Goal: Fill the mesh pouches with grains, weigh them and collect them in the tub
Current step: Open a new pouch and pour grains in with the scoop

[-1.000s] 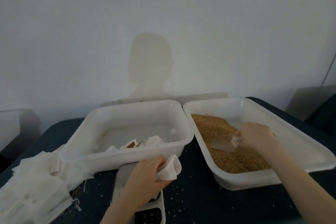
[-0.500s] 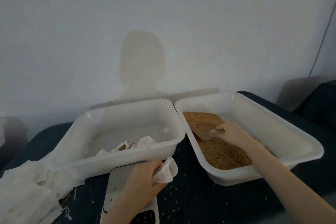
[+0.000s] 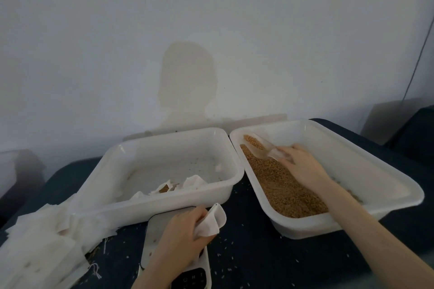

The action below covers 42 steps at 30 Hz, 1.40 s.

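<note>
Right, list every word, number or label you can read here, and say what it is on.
Nothing here can be read for sure.
Scale: pale marks on its dark button panel, possibly letters, too small and blurred to read; no display digits show.
Tubs, empty pouches, scoop, wall: no print visible.

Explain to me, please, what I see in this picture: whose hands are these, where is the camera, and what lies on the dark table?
There is no machine here. A person wears a camera on the head, looking forward and down at both hands. The left hand holds an open white mesh pouch above a small scale. The right hand grips a clear scoop with brown grains in it, over the grain tub. Beside it stands the collecting tub with a few pouches inside. A pile of empty pouches lies at the left, and spilled grains dot the table.
</note>
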Motion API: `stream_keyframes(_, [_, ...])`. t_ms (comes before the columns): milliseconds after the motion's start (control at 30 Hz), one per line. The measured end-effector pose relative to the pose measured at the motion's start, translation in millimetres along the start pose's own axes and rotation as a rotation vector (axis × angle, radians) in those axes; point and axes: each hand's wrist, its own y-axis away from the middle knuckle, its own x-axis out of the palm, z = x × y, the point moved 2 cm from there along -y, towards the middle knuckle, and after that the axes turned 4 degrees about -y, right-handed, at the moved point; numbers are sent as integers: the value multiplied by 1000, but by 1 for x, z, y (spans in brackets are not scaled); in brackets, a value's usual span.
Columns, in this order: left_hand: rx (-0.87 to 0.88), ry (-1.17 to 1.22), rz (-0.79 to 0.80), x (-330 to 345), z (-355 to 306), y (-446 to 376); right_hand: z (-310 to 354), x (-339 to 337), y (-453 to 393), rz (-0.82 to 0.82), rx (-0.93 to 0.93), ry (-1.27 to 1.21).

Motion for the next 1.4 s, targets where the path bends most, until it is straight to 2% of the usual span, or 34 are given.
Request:
stream_keyframes(100, [-79,16,-29,-5,9,2,15,-2,2,17,-87,-142])
stream_keyframes(267, [-153,40,-153,-29,27,11,59,-6,19,135,-259,-341])
stream_keyframes(367, [-179,-22,-236,-47,38,15,82,0,27,239,-355,-273])
stream_keyframes(467, [-218,-63,-248,-59,45,20,101,7,31,326,-412,-246])
stream_keyframes(767, [-230,-72,-306,-72,66,32,117,15,36,442,-446,-201])
stream_keyframes(933, [-177,-185,-338,-75,65,31,122,15,37,500,-424,-121])
stream_keyframes(1100, [-138,-320,-296,-74,59,28,126,12,36,542,-415,-45])
stream_keyframes(1200, [-133,-328,-267,-74,55,26,128,10,35,555,-422,-73])
stream_keyframes(1400, [-122,-358,-165,-69,40,23,131,13,39,606,-437,29])
